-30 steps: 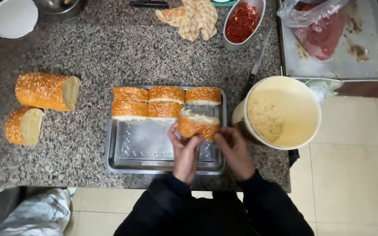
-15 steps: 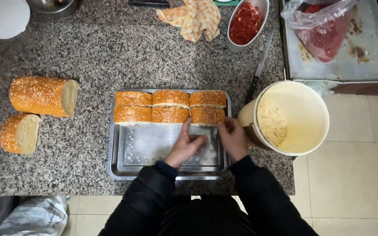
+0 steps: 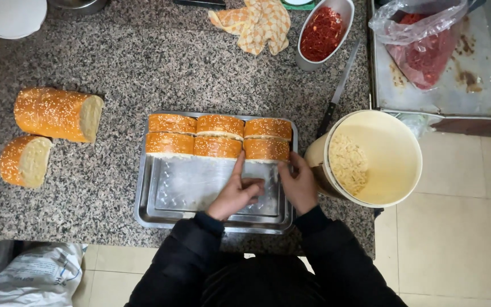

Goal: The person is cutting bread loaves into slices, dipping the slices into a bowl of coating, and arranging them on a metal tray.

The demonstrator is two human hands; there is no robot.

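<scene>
Two hands over the near half of a steel tray (image 3: 160, 213), both reaching in from black sleeves at the bottom of the view. Left hand (image 3: 235, 193) palm down above the bare tray floor, index finger stretched forward with its tip touching the lower edge of the front row of bread pieces (image 3: 217, 146), thumb angled out toward the right, remaining fingers curled loosely under; nothing pinched. Right hand (image 3: 299, 183) just beside it at the tray's right end, wrist bent inward, fingers (image 3: 284, 168) bunched and lightly curled against the near edge of the rightmost front piece, touching rather than gripping. Six sesame-crusted bread pieces in two rows of three, packed tight against the tray's far wall, cut faces pale along the near side. Tray flat on a speckled granite counter (image 3: 115, 62), close to its near edge. Well apart to the left, two larger loaf chunks (image 3: 58, 113), one lying on its side, the other nearer the counter's edge. Just right of the tray, a cream bucket (image 3: 393, 153) tilted toward the hands, pale crumbly filling inside. Behind it a knife (image 3: 336, 94), a metal dish of red chilli flakes (image 3: 322, 31), a yellow checked cloth (image 3: 259, 23), and bagged red meat (image 3: 421, 48) on a second tray.
</scene>
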